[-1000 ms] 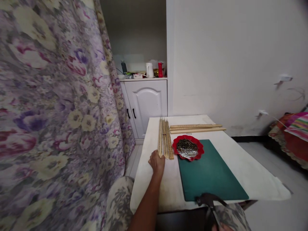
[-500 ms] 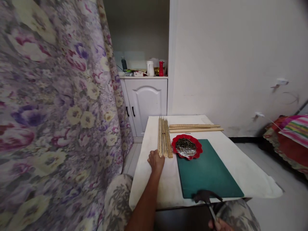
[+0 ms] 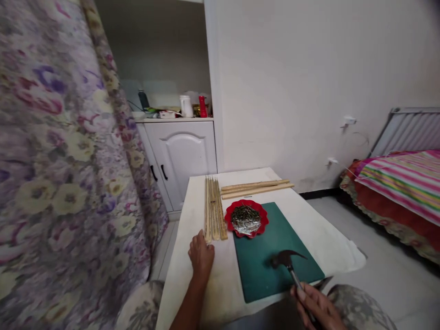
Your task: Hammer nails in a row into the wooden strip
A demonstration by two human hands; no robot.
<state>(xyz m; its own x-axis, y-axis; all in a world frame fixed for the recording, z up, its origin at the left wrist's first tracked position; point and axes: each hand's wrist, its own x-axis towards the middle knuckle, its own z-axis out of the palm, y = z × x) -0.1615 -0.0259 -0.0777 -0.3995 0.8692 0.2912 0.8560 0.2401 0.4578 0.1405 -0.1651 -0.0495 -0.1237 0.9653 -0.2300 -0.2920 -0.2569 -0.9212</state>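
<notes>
In the head view my right hand (image 3: 318, 305) is closed round the handle of a claw hammer (image 3: 288, 259), whose head is over the lower part of a green cutting board (image 3: 275, 270). My left hand (image 3: 201, 253) is at the near end of a row of several narrow wooden strips (image 3: 215, 215) with nails poking out at the far end. Its fingers reach forward, thumb apart, and I cannot tell whether they touch the nearest strip. A scalloped red dish (image 3: 228, 213) full of loose nails (image 3: 245, 217) stands partly on the board.
More wooden strips (image 3: 256, 187) lie crosswise near the back of the white-covered table (image 3: 330, 243), with a single nail (image 3: 247, 196) in front of them. A floral curtain (image 3: 68, 183) hangs left, a white cabinet (image 3: 185, 160) stands behind, and a bed (image 3: 402, 183) is at right.
My view has turned to the right. The hammer has risen from the board's near edge to above the board, with more of my right hand in sight. My left hand stays by the strips' near end.
</notes>
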